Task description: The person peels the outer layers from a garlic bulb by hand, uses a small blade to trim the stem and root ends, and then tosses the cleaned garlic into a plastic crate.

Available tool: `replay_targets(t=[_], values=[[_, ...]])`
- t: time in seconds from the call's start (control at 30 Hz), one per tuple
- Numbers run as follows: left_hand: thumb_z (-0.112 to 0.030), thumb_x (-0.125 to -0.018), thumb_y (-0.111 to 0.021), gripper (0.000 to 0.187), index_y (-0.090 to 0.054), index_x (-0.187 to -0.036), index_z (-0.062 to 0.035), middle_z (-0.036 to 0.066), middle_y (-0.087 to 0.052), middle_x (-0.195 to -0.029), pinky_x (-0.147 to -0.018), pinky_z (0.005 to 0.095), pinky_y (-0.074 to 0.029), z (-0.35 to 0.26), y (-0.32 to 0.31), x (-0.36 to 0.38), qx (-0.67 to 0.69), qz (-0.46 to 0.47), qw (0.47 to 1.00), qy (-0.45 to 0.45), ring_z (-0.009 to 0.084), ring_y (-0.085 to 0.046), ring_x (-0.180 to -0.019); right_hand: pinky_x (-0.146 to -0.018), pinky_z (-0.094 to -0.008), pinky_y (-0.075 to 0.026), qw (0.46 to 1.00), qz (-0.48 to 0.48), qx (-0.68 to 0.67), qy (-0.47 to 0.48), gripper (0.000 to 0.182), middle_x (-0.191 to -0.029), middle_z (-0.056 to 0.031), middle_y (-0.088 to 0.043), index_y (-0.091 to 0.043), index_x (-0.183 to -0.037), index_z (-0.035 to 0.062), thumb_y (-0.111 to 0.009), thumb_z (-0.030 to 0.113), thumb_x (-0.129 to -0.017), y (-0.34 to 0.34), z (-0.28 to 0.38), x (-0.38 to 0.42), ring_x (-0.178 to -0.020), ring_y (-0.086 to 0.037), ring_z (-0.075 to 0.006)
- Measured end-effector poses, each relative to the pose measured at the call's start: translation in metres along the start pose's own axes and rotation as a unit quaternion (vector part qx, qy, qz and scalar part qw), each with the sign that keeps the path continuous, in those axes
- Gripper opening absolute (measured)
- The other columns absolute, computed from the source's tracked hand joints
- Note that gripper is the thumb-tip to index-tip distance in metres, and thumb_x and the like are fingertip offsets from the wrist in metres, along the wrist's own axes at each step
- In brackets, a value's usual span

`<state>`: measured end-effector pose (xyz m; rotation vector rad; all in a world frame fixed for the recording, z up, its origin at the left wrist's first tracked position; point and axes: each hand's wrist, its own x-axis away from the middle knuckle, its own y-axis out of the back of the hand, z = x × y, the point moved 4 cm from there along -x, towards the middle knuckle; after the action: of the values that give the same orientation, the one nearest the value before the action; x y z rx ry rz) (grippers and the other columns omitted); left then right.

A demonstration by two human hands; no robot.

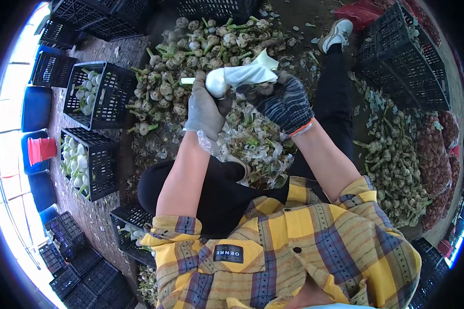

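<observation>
My left hand point(206, 108), in a grey work glove, is closed around a white garlic bulb point(217, 83) with a short cut stalk pointing left. Pale outer skin point(250, 74) is pulled away from the bulb toward the right, its greenish torn end flaring upward. My right hand point(283, 103), in a dark striped glove, grips this skin from below; its fingertips are partly hidden. Beneath both hands lies a heap of peeled-off skins point(263, 139). Beyond them spreads a pile of unpeeled garlic bulbs point(191, 56) with stubby green stalks.
At left stand black crates of cleaned white bulbs, an upper crate point(105, 95) and a lower crate point(100, 170). A red bucket point(41, 149) is farther left. To the right are a large black crate point(402, 62), more garlic point(392, 170) and filled red net sacks point(434, 159).
</observation>
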<state>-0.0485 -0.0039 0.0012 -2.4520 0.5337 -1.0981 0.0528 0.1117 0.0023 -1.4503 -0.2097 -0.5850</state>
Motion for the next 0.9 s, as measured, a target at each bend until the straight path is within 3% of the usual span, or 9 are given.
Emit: replay_targets(t=[0.17, 0.23, 0.3, 0.33, 0.47, 0.57, 0.7, 0.73, 0.9], values=[[-0.041, -0.093, -0.035, 0.037, -0.057, -0.09, -0.0109, 0.004, -0.059, -0.073, -0.038, 0.0239, -0.038, -0.012, -0.007, 0.006, 0.007, 0.051, 0.999, -0.019, 0.015, -0.053, -0.054, -0.08, -0.0406, -0.049, 0.993, 0.08, -0.083, -0.029, 0.033, -0.076, -0.0113, -0.059, -0.05, -0.105, -0.0047, -0.037, 0.013, -0.08, 0.027, 0.022, -0.013, -0.063, -0.058, -0.0178], [-0.04, -0.093, -0.034, 0.037, -0.057, -0.093, -0.0109, 0.004, -0.059, -0.075, -0.042, 0.0248, -0.042, -0.012, -0.006, 0.009, -0.04, 0.046, 0.997, -0.046, 0.0154, -0.054, -0.058, -0.084, -0.0396, -0.047, 0.972, 0.059, 0.224, 0.037, 0.033, -0.087, -0.0133, -0.061, -0.05, -0.108, -0.0015, -0.047, 0.02, -0.084, 0.04, 0.025, -0.012, -0.077, -0.061, -0.0223], [-0.04, -0.093, -0.034, 0.038, -0.058, -0.101, -0.0115, 0.005, -0.061, -0.082, -0.049, 0.0261, -0.047, -0.013, -0.008, 0.011, -0.064, 0.051, 0.994, -0.067, 0.0156, -0.057, -0.064, -0.091, -0.044, -0.043, 0.823, 0.008, 0.561, 0.088, 0.035, -0.099, -0.0157, -0.06, -0.047, -0.112, -0.0009, -0.048, 0.024, -0.087, 0.048, 0.031, -0.014, -0.086, -0.059, -0.0279], [-0.041, -0.093, -0.033, 0.039, -0.057, -0.103, -0.0114, 0.005, -0.062, -0.084, -0.051, 0.0268, -0.049, -0.012, -0.004, 0.01, -0.088, 0.039, 0.992, -0.081, 0.0152, -0.057, -0.066, -0.095, -0.0402, -0.039, 0.597, 0.023, 0.786, 0.159, 0.055, -0.116, -0.0204, -0.053, -0.04, -0.124, 0.0006, -0.058, 0.031, -0.083, 0.048, 0.036, -0.016, -0.106, -0.052, -0.0317], [-0.046, -0.092, -0.034, 0.044, -0.057, -0.103, -0.0107, 0.005, -0.063, -0.088, -0.058, 0.0257, -0.048, -0.004, -0.003, 0.009, -0.189, 0.04, 0.976, -0.102, 0.0125, -0.058, -0.072, -0.1, -0.0381, -0.033, 0.468, 0.001, 0.773, 0.429, 0.072, -0.127, -0.0222, -0.044, -0.033, -0.132, 0.0024, -0.066, 0.035, -0.076, 0.025, 0.042, -0.002, -0.117, -0.043, -0.0346], [-0.049, -0.091, -0.036, 0.046, -0.057, -0.104, -0.0098, 0.004, -0.063, -0.088, -0.056, 0.0237, -0.046, -0.006, -0.014, 0.017, -0.26, 0.074, 0.959, -0.088, 0.0116, -0.058, -0.072, -0.101, -0.0368, -0.032, 0.535, 0.163, 0.688, 0.463, 0.074, -0.126, -0.0218, -0.045, -0.037, -0.129, 0.0016, -0.069, 0.038, -0.074, 0.007, 0.031, -0.007, -0.118, -0.043, -0.0332], [-0.047, -0.091, -0.037, 0.046, -0.056, -0.107, -0.0086, 0.004, -0.063, -0.091, -0.06, 0.0252, -0.046, -0.002, -0.019, 0.018, -0.278, 0.115, 0.946, -0.117, 0.0098, -0.057, -0.075, -0.086, -0.0315, -0.043, 0.765, 0.2, 0.599, 0.125, 0.058, -0.105, -0.0168, -0.06, -0.056, -0.109, -0.0009, -0.073, 0.039, -0.071, 0.002, 0.014, -0.015, -0.097, -0.056, -0.0204], [-0.046, -0.091, -0.037, 0.046, -0.056, -0.108, -0.0081, 0.004, -0.062, -0.093, -0.062, 0.0258, -0.047, -0.004, -0.02, 0.02, -0.291, 0.111, 0.941, -0.132, 0.0099, -0.057, -0.076, -0.077, -0.0303, -0.046, 0.676, 0.119, 0.715, 0.133, 0.053, -0.094, -0.0144, -0.063, -0.057, -0.104, -0.0018, -0.072, 0.037, -0.072, 0.011, 0.021, -0.02, -0.087, -0.058, -0.0167], [-0.043, -0.09, -0.042, 0.046, -0.053, -0.113, -0.004, 0.006, -0.059, -0.092, -0.067, 0.029, -0.049, 0.005, -0.013, 0.017, -0.416, -0.005, 0.891, -0.183, 0.013, -0.057, -0.079, -0.072, -0.0328, -0.048, 0.656, 0.097, 0.723, 0.195, 0.047, -0.085, -0.0164, -0.062, -0.056, -0.101, -0.0052, -0.069, 0.03, -0.073, 0.011, 0.016, -0.014, -0.08, -0.06, -0.0207]])
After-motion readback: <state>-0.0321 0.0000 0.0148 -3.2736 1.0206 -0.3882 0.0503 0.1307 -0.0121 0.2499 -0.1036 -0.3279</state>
